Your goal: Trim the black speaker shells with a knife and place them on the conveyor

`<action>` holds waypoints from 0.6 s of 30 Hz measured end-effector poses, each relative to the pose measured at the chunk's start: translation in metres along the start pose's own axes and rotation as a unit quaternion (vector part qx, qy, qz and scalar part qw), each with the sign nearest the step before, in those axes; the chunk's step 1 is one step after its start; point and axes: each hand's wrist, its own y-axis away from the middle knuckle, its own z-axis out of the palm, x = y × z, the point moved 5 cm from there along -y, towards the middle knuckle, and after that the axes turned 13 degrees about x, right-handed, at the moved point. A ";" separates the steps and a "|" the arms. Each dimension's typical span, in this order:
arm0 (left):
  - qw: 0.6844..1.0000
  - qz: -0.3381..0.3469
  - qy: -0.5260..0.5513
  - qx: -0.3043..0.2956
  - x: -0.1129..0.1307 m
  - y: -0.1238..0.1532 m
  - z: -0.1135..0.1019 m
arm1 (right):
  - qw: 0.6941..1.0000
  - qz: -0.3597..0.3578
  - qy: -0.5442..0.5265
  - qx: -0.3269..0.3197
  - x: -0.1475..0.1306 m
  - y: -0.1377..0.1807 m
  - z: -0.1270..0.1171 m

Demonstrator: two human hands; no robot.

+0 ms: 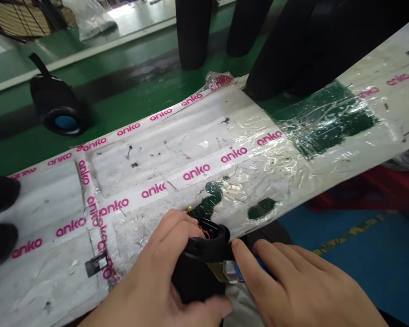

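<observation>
My left hand (172, 259) is wrapped round a black cylindrical speaker body (199, 268) at the table's near edge. Its top end is open, and thin red wires (205, 232) show inside the rim; a small yellow connector (190, 209) sticks up by my fingers. From the right, my right hand (293, 281) closes on a blue-handled tool (237, 271) with a clear or silvery collar and a flat yellowish tip. That tip meets the side of the speaker body, or lies just in front of it. Most of the handle is hidden by my fingers.
Pink-lettered tape (197, 171) crosses the white-covered table (177, 131). A black speaker (59, 104) with a strap and blue end lies on the green surface (122, 91) behind. Several black cylinders (193, 34) stand at the back; others lie at left. A black scrap (94, 265) lies nearby.
</observation>
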 end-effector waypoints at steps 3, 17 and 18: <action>1.000 0.004 -0.021 -0.002 0.004 0.000 0.001 | 1.000 0.001 0.008 -0.005 -0.002 0.000 0.001; 0.999 -0.006 -0.049 0.012 -0.001 -0.004 0.001 | 0.991 -0.003 -0.105 -0.077 0.022 -0.021 -0.017; 0.999 -0.014 -0.042 0.010 -0.003 -0.003 0.001 | 0.994 -0.002 -0.099 -0.055 0.025 -0.021 -0.021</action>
